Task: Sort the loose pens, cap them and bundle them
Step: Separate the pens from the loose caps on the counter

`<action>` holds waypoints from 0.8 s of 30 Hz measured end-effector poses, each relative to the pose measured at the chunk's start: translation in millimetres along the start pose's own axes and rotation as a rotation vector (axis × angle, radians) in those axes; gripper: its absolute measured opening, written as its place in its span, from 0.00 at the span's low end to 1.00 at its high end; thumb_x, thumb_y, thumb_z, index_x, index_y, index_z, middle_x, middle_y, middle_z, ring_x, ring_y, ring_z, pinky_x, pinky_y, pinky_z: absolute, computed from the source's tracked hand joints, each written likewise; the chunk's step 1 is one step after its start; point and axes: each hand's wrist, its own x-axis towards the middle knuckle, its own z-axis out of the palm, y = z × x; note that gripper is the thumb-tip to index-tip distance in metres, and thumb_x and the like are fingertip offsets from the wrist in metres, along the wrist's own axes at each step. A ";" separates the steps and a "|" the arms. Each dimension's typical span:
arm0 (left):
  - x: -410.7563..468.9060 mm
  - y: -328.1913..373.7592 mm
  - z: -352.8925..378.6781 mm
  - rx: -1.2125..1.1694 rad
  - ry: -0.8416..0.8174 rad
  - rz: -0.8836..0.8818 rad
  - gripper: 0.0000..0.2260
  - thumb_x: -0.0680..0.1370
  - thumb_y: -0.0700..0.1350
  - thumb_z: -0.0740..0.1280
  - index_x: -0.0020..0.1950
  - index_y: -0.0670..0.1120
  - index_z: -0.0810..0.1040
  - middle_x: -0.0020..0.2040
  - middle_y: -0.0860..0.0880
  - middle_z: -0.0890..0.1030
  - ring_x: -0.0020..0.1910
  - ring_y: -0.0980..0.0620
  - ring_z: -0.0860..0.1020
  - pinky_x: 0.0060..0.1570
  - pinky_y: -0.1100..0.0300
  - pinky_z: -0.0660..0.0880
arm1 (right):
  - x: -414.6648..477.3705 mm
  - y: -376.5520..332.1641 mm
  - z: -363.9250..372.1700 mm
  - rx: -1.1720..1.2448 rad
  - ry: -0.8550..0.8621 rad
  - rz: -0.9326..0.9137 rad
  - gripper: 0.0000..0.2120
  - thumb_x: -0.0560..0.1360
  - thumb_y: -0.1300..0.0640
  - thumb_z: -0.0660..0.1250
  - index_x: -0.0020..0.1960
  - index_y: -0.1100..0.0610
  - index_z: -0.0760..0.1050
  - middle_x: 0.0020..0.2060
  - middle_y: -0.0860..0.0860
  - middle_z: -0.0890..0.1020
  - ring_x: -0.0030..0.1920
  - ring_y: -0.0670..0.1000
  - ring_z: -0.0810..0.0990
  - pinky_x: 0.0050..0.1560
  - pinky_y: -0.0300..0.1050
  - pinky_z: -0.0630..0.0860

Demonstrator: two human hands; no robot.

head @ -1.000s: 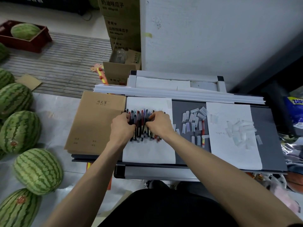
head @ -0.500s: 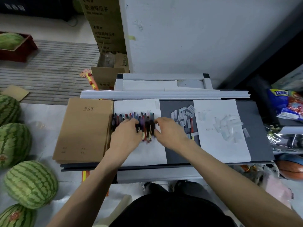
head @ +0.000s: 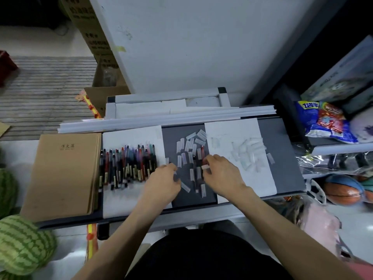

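A watermelon point(head: 22, 245) sits on the floor off the desk's near-left corner. A stack of brown notebooks point(head: 62, 174) fills the left end of the dark grey desk point(head: 282, 158). Just to their right lies a white sheet point(head: 131, 136) carrying the pens point(head: 129, 164), set side by side in a ragged row that runs across the sheet's middle, tips toward the far edge. Their colours are mixed: black, red, purple and teal.

The left hand point(head: 161, 182) hovers at the row's right end, at the sheet's right edge, fingers curled downward. I cannot tell whether it grasps anything.

On the bare strip between the two sheets, loose clear caps point(head: 189, 146) are scattered, with two stray pens point(head: 194, 170) lying among them. The right hand point(head: 222, 174) is over this strip's right side, thumb and forefinger pinching a single pale cap point(head: 205, 167).

Further right, a second white sheet point(head: 232, 130) holds a heap of clear caps point(head: 250, 152), with one or two lying off its right edge. Beyond the desk's right end, snack bags point(head: 323, 124) rest on a shelf and a basketball point(head: 343, 190) sits lower down.
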 end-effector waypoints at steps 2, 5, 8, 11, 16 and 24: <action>-1.6 6.5 9.6 -0.016 -0.017 -0.011 0.18 0.80 0.47 0.67 0.70 0.49 0.76 0.62 0.46 0.80 0.59 0.43 0.81 0.57 0.50 0.79 | -1.7 13.7 -0.9 0.012 -0.005 0.011 0.15 0.80 0.54 0.62 0.65 0.54 0.75 0.59 0.52 0.80 0.58 0.57 0.79 0.52 0.51 0.79; -6.9 12.3 21.9 -0.017 -0.007 -0.001 0.19 0.79 0.44 0.67 0.71 0.49 0.75 0.62 0.48 0.79 0.58 0.45 0.80 0.55 0.52 0.79 | -1.1 28.3 -0.1 0.011 -0.022 0.004 0.17 0.80 0.57 0.62 0.69 0.53 0.73 0.63 0.51 0.78 0.60 0.55 0.78 0.52 0.50 0.78; -8.9 14.4 29.9 0.022 -0.015 0.015 0.20 0.78 0.41 0.67 0.70 0.48 0.75 0.62 0.47 0.77 0.59 0.45 0.78 0.55 0.50 0.78 | 2.3 34.5 3.2 -0.004 -0.029 -0.028 0.18 0.82 0.59 0.61 0.71 0.53 0.72 0.65 0.51 0.77 0.61 0.55 0.78 0.53 0.50 0.78; -9.9 15.4 37.3 0.034 -0.020 0.015 0.19 0.78 0.41 0.69 0.68 0.49 0.76 0.61 0.48 0.77 0.60 0.45 0.76 0.55 0.49 0.78 | 6.3 35.0 8.1 -0.023 -0.048 -0.067 0.18 0.82 0.58 0.62 0.71 0.52 0.72 0.65 0.50 0.76 0.62 0.54 0.77 0.54 0.49 0.78; -6.5 15.3 46.1 0.026 0.023 0.040 0.16 0.78 0.40 0.70 0.65 0.47 0.78 0.58 0.46 0.76 0.60 0.45 0.74 0.55 0.51 0.76 | 12.6 32.4 17.3 -0.063 -0.009 -0.124 0.16 0.81 0.57 0.63 0.68 0.52 0.75 0.63 0.50 0.76 0.61 0.54 0.77 0.55 0.48 0.78; 1.1 15.4 45.4 -0.009 0.098 0.084 0.13 0.77 0.42 0.69 0.61 0.49 0.75 0.58 0.48 0.77 0.58 0.45 0.75 0.52 0.48 0.78 | 7.8 47.5 16.4 0.085 0.102 -0.072 0.09 0.84 0.52 0.63 0.58 0.55 0.78 0.53 0.50 0.80 0.52 0.53 0.79 0.46 0.48 0.78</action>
